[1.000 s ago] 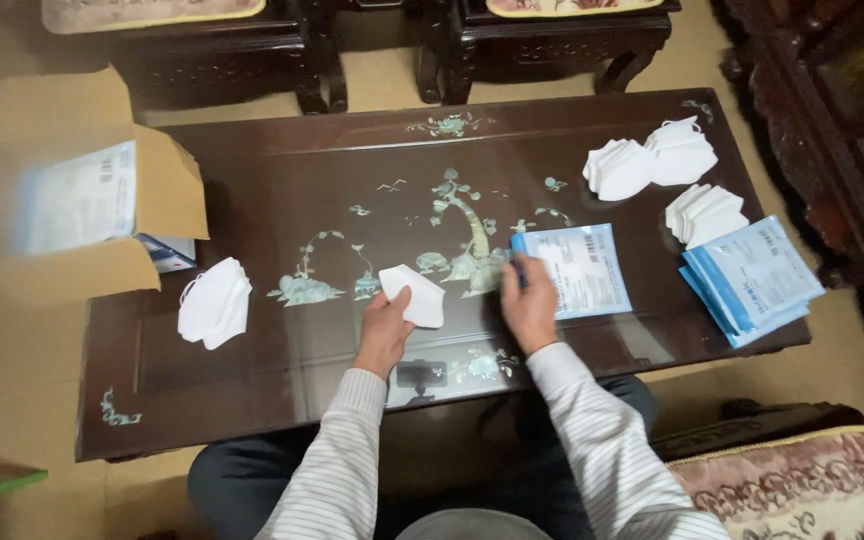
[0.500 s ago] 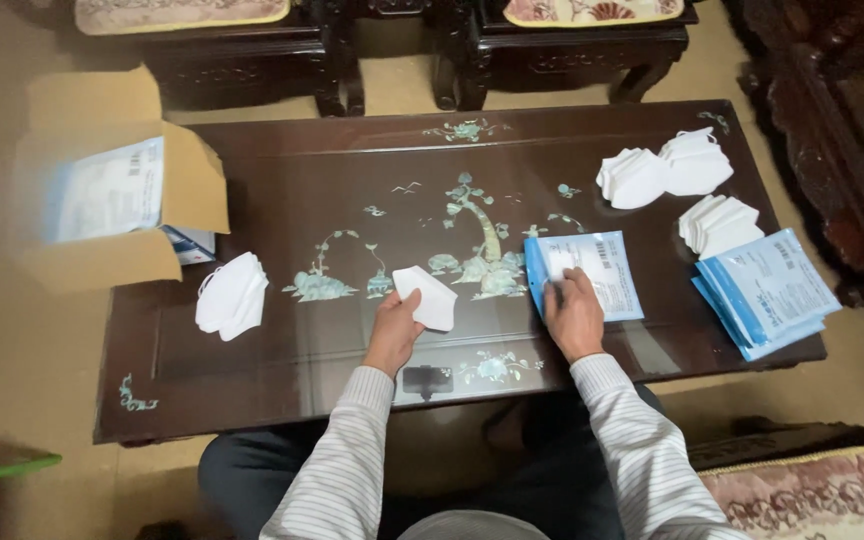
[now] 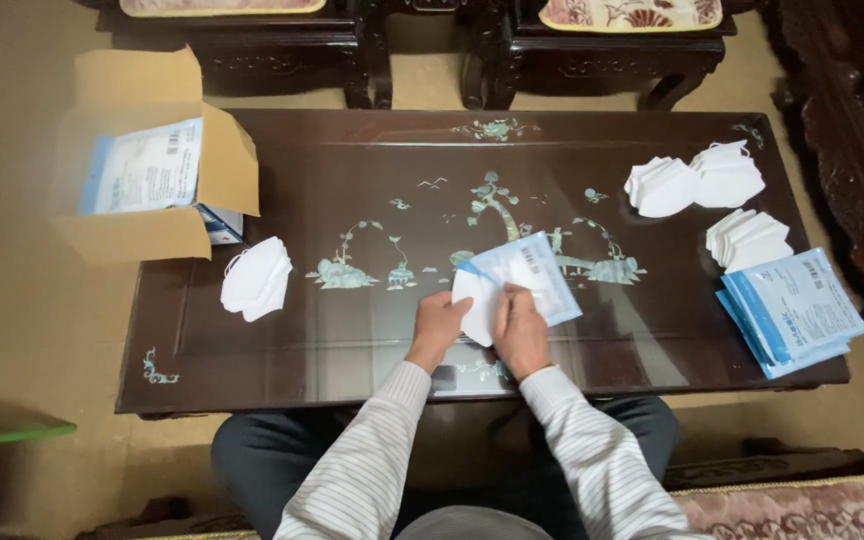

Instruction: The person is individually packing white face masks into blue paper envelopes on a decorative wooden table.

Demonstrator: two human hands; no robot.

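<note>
**A:** Hands first: the left hand (image 3: 439,328) grips the white folded mask (image 3: 476,305) by its near edge, fingers pinched on it, and the right hand (image 3: 520,333) is clamped on the blue-and-white pouch (image 3: 529,277). Mask and pouch overlap just above the knuckles, over the near middle of the dark inlaid table (image 3: 352,190).

**B:** What could go wrong from here?

**A:** My guess is the mask's corner snags on the pouch mouth and buckles, because the opening looks slack and only one hand steadies it. An ear loop might also catch outside the edge; I cannot see the loops from here. And a firm push could skid the pouch across the glossy top, away from the body.

**B:** And compared with half a second back?

**A:** Then the two hands sat apart, the left on the mask, the right flat on the pouch lying further right. Now they have come together, and the pouch is lifted and tilted over the mask.

**B:** Anything else shifted?

**A:** No. The single mask pile on the left (image 3: 256,278), the open cardboard box (image 3: 142,180), the mask stacks at the far right (image 3: 692,182) and the pile of pouches (image 3: 792,312) lie as they did.
</note>
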